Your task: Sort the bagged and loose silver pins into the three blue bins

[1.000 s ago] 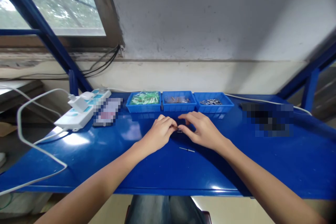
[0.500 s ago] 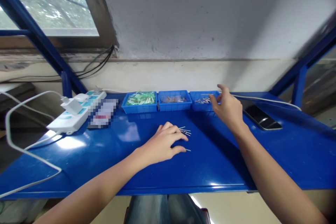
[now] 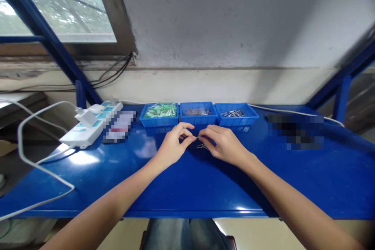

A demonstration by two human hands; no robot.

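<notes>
My left hand point(image 3: 175, 142) and my right hand point(image 3: 224, 143) meet over the middle of the blue table, fingertips almost touching. Between them is a thin metal pin point(image 3: 198, 137), pinched by thumb and forefinger on both sides; most of it is hidden by the fingers. Below, partly covered by my right hand, a few more metal pins point(image 3: 201, 146) lie on the table. Behind the hands stand a bin of metal pins point(image 3: 236, 121), a bin with clear bags of small brownish parts point(image 3: 199, 118) and a bin of green-and-white packets point(image 3: 159, 121).
A white power strip point(image 3: 88, 131) with plugs and a looping white cable point(image 3: 43, 168) occupies the left side, beside a blurred-out phone point(image 3: 118, 127). A blurred dark object point(image 3: 295, 131) lies at the right. The wall point(image 3: 222, 82) rises behind the blue table point(image 3: 181, 191).
My right hand has come from above the right bin to the middle. My left hand has lifted off the loose pins and shifted slightly left, now pinching a pin with the right.
</notes>
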